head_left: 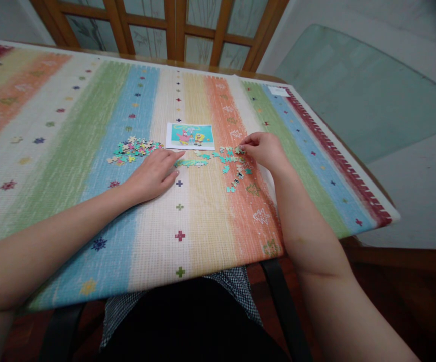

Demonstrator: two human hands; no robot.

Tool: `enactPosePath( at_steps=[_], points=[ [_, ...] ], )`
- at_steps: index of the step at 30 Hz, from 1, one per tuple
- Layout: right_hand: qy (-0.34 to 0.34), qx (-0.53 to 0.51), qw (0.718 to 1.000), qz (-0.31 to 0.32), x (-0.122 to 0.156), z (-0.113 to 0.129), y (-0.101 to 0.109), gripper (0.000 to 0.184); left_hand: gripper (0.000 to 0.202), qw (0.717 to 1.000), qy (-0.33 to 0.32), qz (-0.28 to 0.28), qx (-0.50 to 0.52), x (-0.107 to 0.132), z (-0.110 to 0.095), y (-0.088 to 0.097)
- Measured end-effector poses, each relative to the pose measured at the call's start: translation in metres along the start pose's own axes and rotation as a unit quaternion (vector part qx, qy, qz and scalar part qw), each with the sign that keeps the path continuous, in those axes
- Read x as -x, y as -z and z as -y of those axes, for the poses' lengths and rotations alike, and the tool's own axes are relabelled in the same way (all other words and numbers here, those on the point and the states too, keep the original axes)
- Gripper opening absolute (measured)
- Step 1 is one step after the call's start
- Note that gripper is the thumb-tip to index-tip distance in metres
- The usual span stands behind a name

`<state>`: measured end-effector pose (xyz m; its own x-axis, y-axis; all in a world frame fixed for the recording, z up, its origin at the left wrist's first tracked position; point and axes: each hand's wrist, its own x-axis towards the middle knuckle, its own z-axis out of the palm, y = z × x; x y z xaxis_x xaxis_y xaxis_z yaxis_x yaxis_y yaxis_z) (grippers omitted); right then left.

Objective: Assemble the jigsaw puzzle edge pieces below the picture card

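My left hand [153, 173] lies flat on the striped cloth, fingers stretched toward a short joined row of teal puzzle pieces [191, 163]. My right hand [265, 150] is curled, its fingertips pinching a small teal puzzle piece [239, 150] at the edge of a scattered group of loose pieces [233, 171]. A small cartoon reference picture [190, 136] lies just beyond both hands. A heap of mixed-colour pieces [133, 149] sits left of the picture, past my left hand.
The striped cloth [71, 151] covers a wooden table whose near edge overhangs my lap. A glass tabletop [353, 95] leans at the right. A wooden-framed window [165, 30] stands behind. A white label [278, 91] lies at the far right corner.
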<state>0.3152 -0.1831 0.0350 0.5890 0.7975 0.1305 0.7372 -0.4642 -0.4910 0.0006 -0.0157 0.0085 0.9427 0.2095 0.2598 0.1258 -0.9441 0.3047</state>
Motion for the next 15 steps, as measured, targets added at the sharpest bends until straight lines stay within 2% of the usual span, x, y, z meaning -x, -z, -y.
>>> enactPosePath(
  at_steps=[7, 15],
  points=[
    [-0.009, 0.012, 1.0, 0.015, -0.0009, -0.0007, 0.0017, 0.017, 0.052, 1.0, 0.006, 0.005, 0.003, -0.0001, -0.0002, 0.0004],
    [0.017, 0.031, 0.999, 0.019, 0.0013, 0.0012, 0.0046, 0.019, 0.052, 1.0, -0.005, -0.002, -0.009, 0.0008, 0.0008, -0.0008]
  ],
)
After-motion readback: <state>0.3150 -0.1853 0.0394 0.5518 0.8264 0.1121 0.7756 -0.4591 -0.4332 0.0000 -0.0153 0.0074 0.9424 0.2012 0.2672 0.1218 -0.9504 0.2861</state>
